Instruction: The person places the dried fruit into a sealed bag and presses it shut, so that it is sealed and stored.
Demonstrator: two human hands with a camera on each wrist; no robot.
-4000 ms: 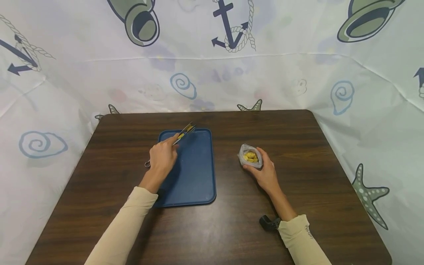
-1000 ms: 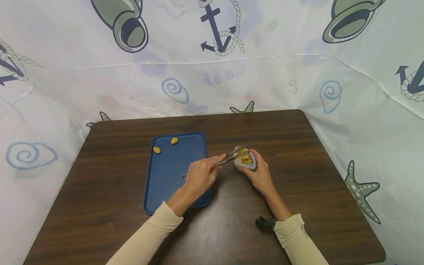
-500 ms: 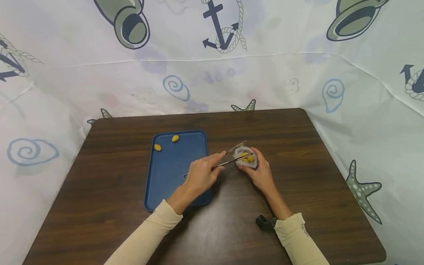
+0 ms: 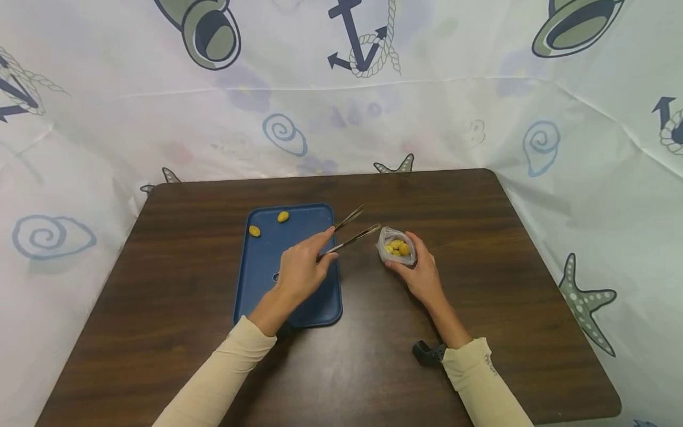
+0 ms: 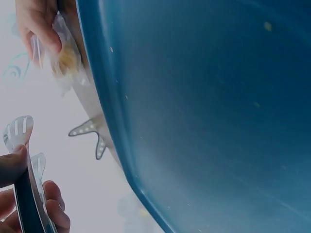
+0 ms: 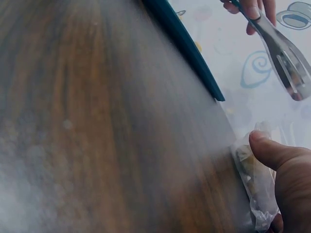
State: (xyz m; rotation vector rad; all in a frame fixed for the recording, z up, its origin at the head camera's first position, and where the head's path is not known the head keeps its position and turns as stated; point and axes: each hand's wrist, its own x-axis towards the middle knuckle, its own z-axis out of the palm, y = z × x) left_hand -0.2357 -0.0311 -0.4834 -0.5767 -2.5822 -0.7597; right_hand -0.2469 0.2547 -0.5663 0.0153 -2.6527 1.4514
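My left hand (image 4: 303, 268) grips metal tongs (image 4: 354, 237) over the right side of the blue tray (image 4: 267, 296). The arms of the tongs are spread, with nothing between the slotted tips, which point toward the bag. My right hand (image 4: 424, 276) holds a clear plastic bag (image 4: 382, 246) upright on the table, thumb and fingers around its sides. Inside the bag's open mouth lie several yellow oval pieces (image 4: 397, 247). One yellow piece (image 4: 283, 216) rests near the tray's far edge and another yellow piece (image 4: 254, 230) by its left edge.
The dark wood-grain table (image 4: 480, 237) has rounded corners. A pale cloth (image 4: 427, 118) printed with anchors, shells and starfish hangs behind and beside it. A black band (image 4: 428, 353) sits at my right wrist.
Earlier the tongs held a yellow piece over the tray's far end. Then they dipped into the bag, spread, and have now drawn back left with nothing in them. The right hand keeps its hold.
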